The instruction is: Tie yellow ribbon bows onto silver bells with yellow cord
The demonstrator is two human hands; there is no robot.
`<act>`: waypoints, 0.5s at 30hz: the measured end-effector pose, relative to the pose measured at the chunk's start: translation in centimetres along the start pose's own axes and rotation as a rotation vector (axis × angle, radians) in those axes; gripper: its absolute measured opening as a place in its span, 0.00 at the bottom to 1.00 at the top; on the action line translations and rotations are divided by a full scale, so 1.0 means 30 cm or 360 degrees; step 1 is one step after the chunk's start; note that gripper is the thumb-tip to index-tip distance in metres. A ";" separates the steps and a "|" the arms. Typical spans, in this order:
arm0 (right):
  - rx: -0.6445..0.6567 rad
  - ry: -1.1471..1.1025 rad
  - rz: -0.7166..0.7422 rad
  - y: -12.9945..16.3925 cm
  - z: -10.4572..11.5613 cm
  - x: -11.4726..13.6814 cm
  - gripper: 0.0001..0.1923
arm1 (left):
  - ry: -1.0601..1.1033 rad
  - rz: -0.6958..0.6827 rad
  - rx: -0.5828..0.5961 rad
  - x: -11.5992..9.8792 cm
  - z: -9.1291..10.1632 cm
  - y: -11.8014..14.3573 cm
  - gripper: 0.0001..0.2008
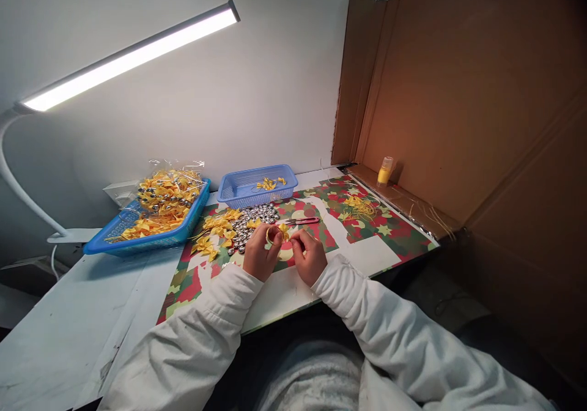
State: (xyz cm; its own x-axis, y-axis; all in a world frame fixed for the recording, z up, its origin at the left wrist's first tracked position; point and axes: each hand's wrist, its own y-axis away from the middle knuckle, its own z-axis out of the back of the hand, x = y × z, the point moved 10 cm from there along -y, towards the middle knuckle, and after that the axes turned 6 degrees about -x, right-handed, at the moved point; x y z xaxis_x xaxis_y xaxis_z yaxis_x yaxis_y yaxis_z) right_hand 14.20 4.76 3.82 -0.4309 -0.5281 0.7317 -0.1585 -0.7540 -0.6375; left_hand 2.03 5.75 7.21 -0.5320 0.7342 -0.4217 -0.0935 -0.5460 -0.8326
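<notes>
Our table, from left to right

We see the tray (183, 230) on the left, the basket (238, 194) right of it, the bells (250, 221) before the basket, the scissors (302, 221) right of them, the bottle (384, 170) far right.

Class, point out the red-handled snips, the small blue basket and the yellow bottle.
red-handled snips (303, 221), head view, on the handle.
small blue basket (243, 198), head view, on its front wall.
yellow bottle (384, 172), head view, on its body.
</notes>
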 end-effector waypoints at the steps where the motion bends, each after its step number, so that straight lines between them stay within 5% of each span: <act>1: -0.0001 0.0003 -0.0001 0.000 0.000 0.000 0.08 | -0.0005 -0.0001 0.0000 0.000 0.000 0.001 0.06; 15: -0.0028 0.0032 -0.0079 0.006 -0.023 -0.028 0.06 | -0.0031 0.0129 0.0015 0.030 -0.017 0.014 0.07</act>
State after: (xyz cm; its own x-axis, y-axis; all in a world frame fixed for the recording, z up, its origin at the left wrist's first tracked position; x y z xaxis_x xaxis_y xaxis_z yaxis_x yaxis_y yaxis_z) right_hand 13.91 5.35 2.94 -0.4398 -0.4821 0.7577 -0.1959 -0.7719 -0.6048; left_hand 1.93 6.39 6.28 -0.5545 0.6793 -0.4807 -0.0570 -0.6073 -0.7925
